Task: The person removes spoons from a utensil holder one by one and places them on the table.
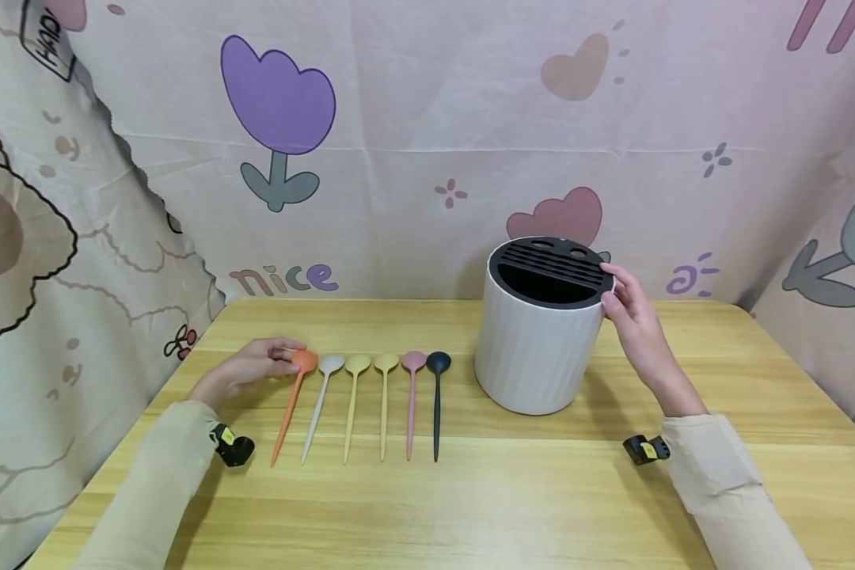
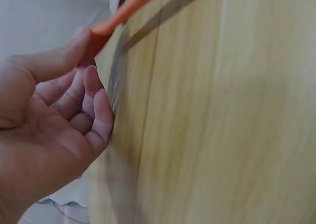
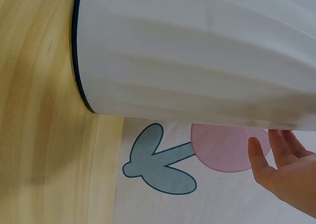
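Observation:
My left hand (image 1: 256, 366) is at the left end of a row of spoons. Between its thumb and fingers it pinches the head of an orange spoon (image 1: 298, 396), whose handle points toward me; the left wrist view shows this pinch closely. To its right lie a pale grey spoon (image 1: 320, 400), two yellow spoons (image 1: 353, 396), a pink spoon (image 1: 412, 396) and a black spoon (image 1: 438, 396). My right hand (image 1: 637, 324) touches the upper right rim of a white ribbed utensil holder (image 1: 534, 356) with extended fingers. The holder stands upright under a black slotted lid (image 1: 552, 269).
A light wooden table (image 1: 527, 491) carries everything. Printed cloth (image 1: 413, 95) hangs behind the table and at both sides. A small black wrist camera (image 1: 233, 446) sits by the left sleeve, another camera (image 1: 645, 450) by the right sleeve.

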`<state>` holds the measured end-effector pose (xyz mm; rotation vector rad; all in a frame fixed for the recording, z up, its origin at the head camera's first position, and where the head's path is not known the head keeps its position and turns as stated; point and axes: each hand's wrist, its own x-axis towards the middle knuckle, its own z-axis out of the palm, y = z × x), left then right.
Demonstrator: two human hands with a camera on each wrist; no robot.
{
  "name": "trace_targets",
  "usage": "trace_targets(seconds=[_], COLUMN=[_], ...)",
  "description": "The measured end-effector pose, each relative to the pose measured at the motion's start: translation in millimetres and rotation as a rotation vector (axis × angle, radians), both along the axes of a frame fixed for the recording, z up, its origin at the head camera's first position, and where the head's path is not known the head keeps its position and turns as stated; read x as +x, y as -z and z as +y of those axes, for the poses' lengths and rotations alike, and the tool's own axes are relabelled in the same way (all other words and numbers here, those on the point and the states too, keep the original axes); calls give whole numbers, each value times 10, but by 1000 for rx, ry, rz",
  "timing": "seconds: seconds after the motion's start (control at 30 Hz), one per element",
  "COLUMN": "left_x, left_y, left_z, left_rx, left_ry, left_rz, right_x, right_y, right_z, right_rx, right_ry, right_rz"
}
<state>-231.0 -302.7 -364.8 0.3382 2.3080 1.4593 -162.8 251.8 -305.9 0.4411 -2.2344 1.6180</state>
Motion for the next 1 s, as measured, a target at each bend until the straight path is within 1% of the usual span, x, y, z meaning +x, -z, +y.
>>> trace_targets(seconds=[0.1,0.23,0.37,0.6,0.77,0.87,1.0], left_x=[-20,-38,-39,-39,-12,5,0], left_y=[10,20,23,22,7,-2,-7], left_z=[35,64,64,68,84,92,104], left_rx=[-41,-73,-91,-139,-144,-138,-151], left_ry=[-6,-18,-18,-9,-16,-36,-66], left_rz=[8,0,-3,24,26,8,-2], right_x=[0,2,3,11,13,9,-1], right_y=[4,1,-4,4,11,11,10], right_z=[5,4,-7,-7,-10,-10,-6], right_rx=[1,4,9,3,3,3,-3], right_ry=[2,3,4,8,9,7,6], right_rz=[2,1,-1,-1,6,11,19])
